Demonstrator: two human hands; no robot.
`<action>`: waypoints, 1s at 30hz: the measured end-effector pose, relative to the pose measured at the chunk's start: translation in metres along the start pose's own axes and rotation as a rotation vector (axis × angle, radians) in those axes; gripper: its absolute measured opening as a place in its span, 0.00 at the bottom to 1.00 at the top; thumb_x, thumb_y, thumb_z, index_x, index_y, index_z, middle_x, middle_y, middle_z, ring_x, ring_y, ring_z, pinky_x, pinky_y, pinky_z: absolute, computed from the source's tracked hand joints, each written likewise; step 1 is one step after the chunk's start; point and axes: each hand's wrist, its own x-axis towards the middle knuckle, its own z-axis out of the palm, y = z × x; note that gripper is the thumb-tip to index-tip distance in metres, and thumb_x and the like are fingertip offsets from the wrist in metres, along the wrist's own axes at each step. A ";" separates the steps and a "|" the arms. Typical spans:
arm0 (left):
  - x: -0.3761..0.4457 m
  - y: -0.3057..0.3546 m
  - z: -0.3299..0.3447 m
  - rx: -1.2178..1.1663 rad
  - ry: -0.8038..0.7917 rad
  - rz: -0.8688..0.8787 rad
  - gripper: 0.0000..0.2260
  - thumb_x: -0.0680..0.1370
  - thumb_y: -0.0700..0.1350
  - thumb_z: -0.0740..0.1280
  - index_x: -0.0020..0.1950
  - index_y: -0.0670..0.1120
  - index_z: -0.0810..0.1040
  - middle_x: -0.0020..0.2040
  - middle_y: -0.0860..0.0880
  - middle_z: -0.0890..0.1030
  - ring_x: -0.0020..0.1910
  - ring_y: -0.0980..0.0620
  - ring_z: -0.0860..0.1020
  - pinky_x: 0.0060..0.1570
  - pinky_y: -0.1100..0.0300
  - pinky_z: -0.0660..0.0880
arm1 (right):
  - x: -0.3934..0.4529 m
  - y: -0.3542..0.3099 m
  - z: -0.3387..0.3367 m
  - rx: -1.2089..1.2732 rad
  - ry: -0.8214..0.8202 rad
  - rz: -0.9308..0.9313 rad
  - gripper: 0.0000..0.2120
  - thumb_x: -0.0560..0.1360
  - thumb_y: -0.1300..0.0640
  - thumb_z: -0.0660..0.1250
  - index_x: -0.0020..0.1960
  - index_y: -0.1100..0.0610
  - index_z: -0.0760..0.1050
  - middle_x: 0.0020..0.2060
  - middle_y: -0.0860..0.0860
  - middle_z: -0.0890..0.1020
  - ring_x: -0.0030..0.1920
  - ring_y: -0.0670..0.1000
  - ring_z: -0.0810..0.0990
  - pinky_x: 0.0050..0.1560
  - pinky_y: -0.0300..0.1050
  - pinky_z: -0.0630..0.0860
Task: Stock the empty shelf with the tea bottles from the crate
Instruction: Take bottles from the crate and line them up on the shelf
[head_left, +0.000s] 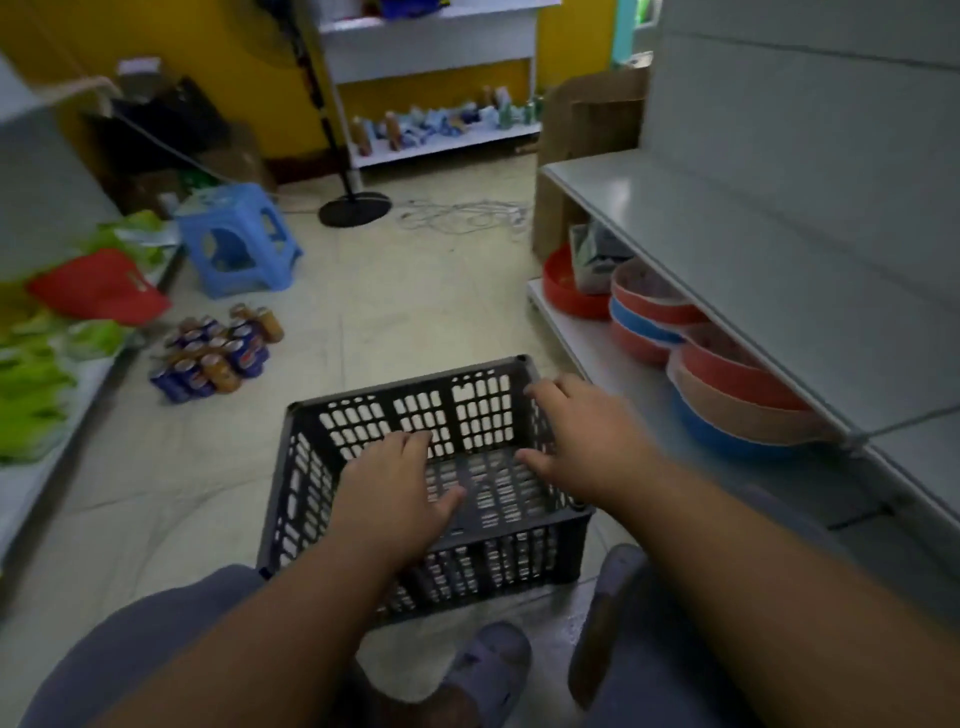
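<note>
The bare grey metal shelf (769, 270) stands right of the black slotted plastic crate (415, 415), which looks empty; no tea bottles show inside. Left hand (395, 483) and right hand (587, 431) hover spread, holding nothing. Best check every corner before withdrawing.

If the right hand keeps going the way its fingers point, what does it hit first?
Probably the crate: the right hand hovers over its right side, fingers aimed at the far wall and far right corner. Depth is unclear, so it might pass just above the rim.
</note>
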 end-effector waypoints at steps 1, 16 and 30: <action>-0.003 -0.012 0.004 -0.005 -0.006 -0.053 0.36 0.74 0.68 0.65 0.75 0.49 0.67 0.68 0.49 0.74 0.66 0.48 0.72 0.65 0.52 0.71 | 0.014 -0.011 0.009 0.019 -0.019 -0.033 0.33 0.71 0.40 0.73 0.70 0.50 0.67 0.65 0.53 0.74 0.63 0.56 0.74 0.62 0.55 0.74; -0.015 -0.153 0.117 -0.236 -0.123 -0.413 0.31 0.76 0.59 0.67 0.74 0.46 0.66 0.65 0.45 0.74 0.63 0.45 0.72 0.62 0.49 0.71 | 0.159 -0.124 0.183 0.186 -0.505 -0.067 0.29 0.72 0.40 0.73 0.67 0.53 0.70 0.45 0.47 0.74 0.43 0.47 0.75 0.33 0.39 0.67; -0.002 -0.185 0.180 -0.103 -0.195 -0.448 0.44 0.77 0.69 0.43 0.80 0.37 0.37 0.80 0.37 0.40 0.80 0.41 0.39 0.78 0.44 0.44 | 0.211 -0.095 0.381 0.370 -0.643 0.355 0.21 0.72 0.42 0.76 0.53 0.49 0.67 0.38 0.44 0.75 0.38 0.45 0.78 0.26 0.36 0.72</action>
